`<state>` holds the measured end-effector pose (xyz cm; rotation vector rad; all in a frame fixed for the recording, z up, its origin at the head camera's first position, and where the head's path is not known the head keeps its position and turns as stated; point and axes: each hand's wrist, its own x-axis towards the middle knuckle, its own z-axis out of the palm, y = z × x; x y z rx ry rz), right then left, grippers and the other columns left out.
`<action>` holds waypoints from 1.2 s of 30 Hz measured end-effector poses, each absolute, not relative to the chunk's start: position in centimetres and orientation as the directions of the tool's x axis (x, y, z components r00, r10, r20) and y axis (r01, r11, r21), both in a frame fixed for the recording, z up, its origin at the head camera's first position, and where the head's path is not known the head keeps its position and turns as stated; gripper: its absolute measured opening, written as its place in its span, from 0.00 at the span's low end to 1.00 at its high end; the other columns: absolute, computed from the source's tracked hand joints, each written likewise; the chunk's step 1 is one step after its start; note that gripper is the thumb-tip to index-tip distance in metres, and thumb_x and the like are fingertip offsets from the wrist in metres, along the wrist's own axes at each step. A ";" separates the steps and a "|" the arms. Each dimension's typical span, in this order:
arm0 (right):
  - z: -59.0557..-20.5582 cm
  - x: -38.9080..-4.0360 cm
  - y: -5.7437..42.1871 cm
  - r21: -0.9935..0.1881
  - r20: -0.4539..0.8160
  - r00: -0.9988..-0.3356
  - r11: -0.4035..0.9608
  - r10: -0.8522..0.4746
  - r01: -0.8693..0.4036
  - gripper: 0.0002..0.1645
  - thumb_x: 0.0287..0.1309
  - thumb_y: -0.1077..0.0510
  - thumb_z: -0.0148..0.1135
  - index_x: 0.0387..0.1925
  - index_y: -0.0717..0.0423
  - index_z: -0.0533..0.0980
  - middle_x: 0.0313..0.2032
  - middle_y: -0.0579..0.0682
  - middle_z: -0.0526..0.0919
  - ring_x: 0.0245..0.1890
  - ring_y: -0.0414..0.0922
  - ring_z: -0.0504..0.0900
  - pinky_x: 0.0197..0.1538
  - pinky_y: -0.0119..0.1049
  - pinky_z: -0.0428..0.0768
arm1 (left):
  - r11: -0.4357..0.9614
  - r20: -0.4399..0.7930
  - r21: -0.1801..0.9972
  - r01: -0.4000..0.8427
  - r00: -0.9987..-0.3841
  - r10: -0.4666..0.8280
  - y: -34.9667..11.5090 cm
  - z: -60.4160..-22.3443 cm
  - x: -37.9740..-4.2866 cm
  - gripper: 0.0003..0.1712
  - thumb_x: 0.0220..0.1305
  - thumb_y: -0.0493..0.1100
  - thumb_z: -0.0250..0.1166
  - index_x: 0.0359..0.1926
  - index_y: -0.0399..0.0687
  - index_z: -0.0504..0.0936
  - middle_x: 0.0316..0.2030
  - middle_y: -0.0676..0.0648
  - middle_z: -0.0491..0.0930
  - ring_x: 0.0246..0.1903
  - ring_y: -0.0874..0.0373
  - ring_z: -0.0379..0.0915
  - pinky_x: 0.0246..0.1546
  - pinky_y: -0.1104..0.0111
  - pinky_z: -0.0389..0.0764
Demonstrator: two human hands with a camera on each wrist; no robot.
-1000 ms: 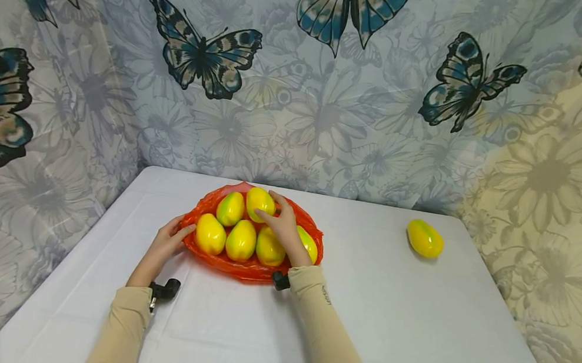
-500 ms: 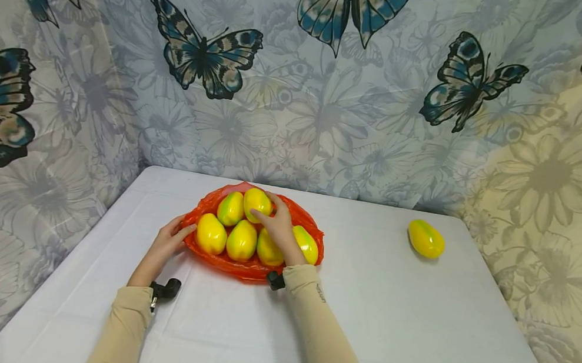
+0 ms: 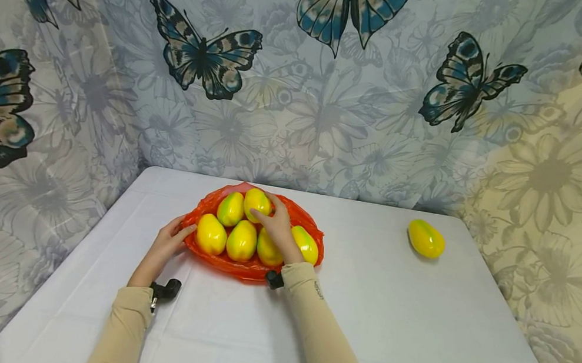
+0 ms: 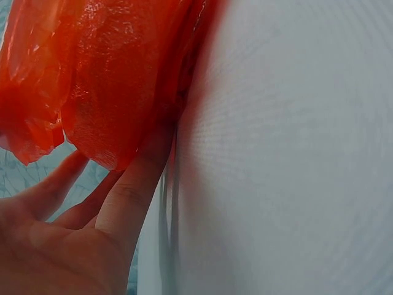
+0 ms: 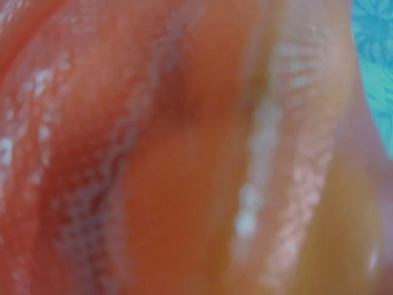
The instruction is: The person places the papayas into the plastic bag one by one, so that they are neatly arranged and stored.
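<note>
A red plastic bag [image 3: 239, 269], spread wide like a shallow bowl, holds several glossy yellow-green mangoes [image 3: 241, 241]. At its back, my right hand [image 3: 278, 226] grips one mango [image 3: 258, 203] between thumb and fingers. That hand and wrist partly cover another mango [image 3: 269, 249] in front. My left hand [image 3: 167, 242] touches the bag's left edge. In the left wrist view its fingers [image 4: 132, 193] reach fairly straight against the red plastic [image 4: 116, 86], close to the tabletop. The right wrist view is blurred, with red plastic [image 5: 61, 153] filling most of it.
A lone mango [image 3: 426, 238] lies near the back right of the white-covered table [image 3: 387, 328]. Patterned cloth [image 3: 323, 131] with butterflies hangs close behind the table and along its sides.
My right hand has shifted slightly left with the mango it grips, uncovering more of the mango at the bag's right end. The left hand has stayed at the bag's edge.
</note>
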<state>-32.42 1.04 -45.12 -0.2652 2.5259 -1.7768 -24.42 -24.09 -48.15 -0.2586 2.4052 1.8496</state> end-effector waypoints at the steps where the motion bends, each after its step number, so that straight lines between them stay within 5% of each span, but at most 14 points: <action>1: -45.1 -32.4 1.0 -0.938 0.064 -0.984 0.328 -0.167 -0.116 0.37 0.61 0.51 0.65 0.70 0.49 0.64 0.68 0.53 0.68 0.66 0.53 0.68 0.70 0.52 0.66 | 0.253 -0.171 0.949 -0.185 -0.982 -0.077 -24.2 -48.6 -24.6 0.39 0.73 0.58 0.52 0.76 0.47 0.52 0.74 0.38 0.56 0.65 0.45 0.64 0.57 0.70 0.77; 8: -45.0 -32.4 1.1 -0.941 0.066 -0.980 0.315 -0.190 -0.125 0.36 0.64 0.49 0.62 0.71 0.50 0.63 0.69 0.52 0.68 0.66 0.53 0.68 0.70 0.52 0.66 | 0.244 -0.159 0.954 -0.174 -0.984 -0.081 -24.4 -49.0 -24.7 0.39 0.72 0.58 0.52 0.76 0.48 0.52 0.74 0.39 0.57 0.65 0.46 0.64 0.53 0.74 0.78; 15: -45.1 -32.4 1.3 -0.947 0.064 -0.974 0.294 -0.217 -0.128 0.37 0.65 0.48 0.60 0.72 0.51 0.62 0.70 0.53 0.66 0.67 0.52 0.67 0.70 0.51 0.65 | 0.242 -0.167 0.952 -0.186 -0.981 -0.096 -24.3 -49.1 -24.7 0.41 0.71 0.59 0.54 0.76 0.48 0.52 0.74 0.39 0.57 0.67 0.46 0.63 0.60 0.64 0.76; 23: -45.3 -32.5 1.6 -0.949 0.013 -0.974 0.304 -0.225 -0.083 0.35 0.68 0.42 0.54 0.70 0.52 0.64 0.70 0.51 0.66 0.72 0.52 0.61 0.73 0.53 0.60 | 0.257 -0.163 0.949 -0.186 -0.981 -0.108 -24.4 -49.2 -24.9 0.41 0.71 0.60 0.55 0.76 0.48 0.54 0.73 0.38 0.59 0.67 0.46 0.63 0.59 0.63 0.74; 36: -45.4 -32.6 2.0 -0.952 -0.029 -0.967 0.301 -0.254 -0.050 0.36 0.71 0.39 0.47 0.67 0.61 0.68 0.66 0.56 0.72 0.68 0.52 0.68 0.71 0.50 0.64 | 0.260 -0.175 0.945 -0.196 -0.979 -0.104 -24.6 -49.2 -24.8 0.42 0.71 0.61 0.54 0.76 0.48 0.51 0.74 0.38 0.56 0.68 0.45 0.60 0.65 0.55 0.70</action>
